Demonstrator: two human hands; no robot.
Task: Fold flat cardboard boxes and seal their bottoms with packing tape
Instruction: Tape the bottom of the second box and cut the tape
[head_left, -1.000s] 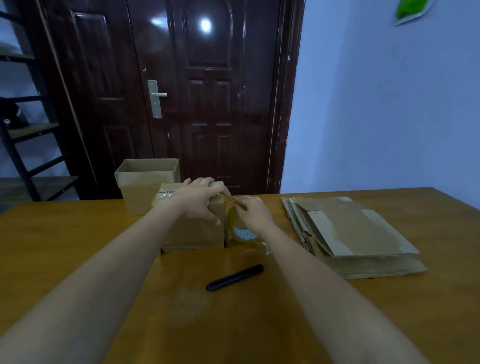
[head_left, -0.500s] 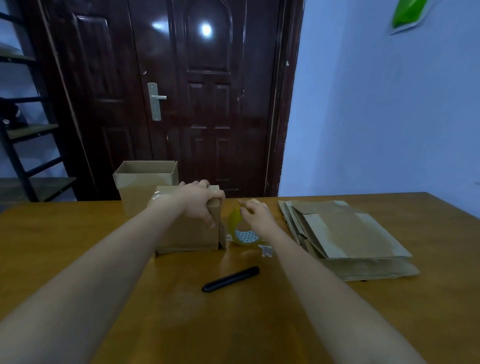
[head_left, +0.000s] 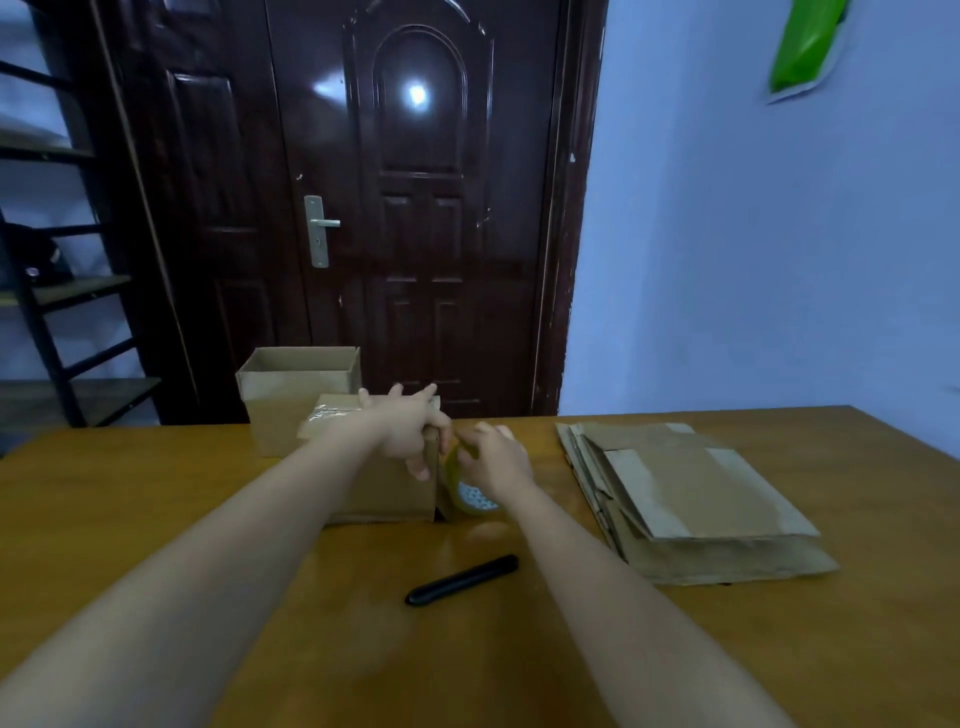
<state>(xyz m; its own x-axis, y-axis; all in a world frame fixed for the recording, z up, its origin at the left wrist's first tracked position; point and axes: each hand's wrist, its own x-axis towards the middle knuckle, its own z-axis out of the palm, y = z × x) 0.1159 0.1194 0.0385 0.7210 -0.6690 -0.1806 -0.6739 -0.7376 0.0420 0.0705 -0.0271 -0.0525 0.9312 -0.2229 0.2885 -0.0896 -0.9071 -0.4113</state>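
On the worktop (head_left: 156, 519), the box (head_left: 384, 483) stands bottom-up in front of a finished box (head_left: 296, 395), with the tape roll (head_left: 467, 493) touching its right side. The tape could wrinkle or stick off-line, judging by how close the roll sits to the box edge, if the box slips. The left hand (head_left: 410, 431) lies on the box, fingers spread and loosely bent over its right edge. The right hand (head_left: 498, 457) grips the roll.
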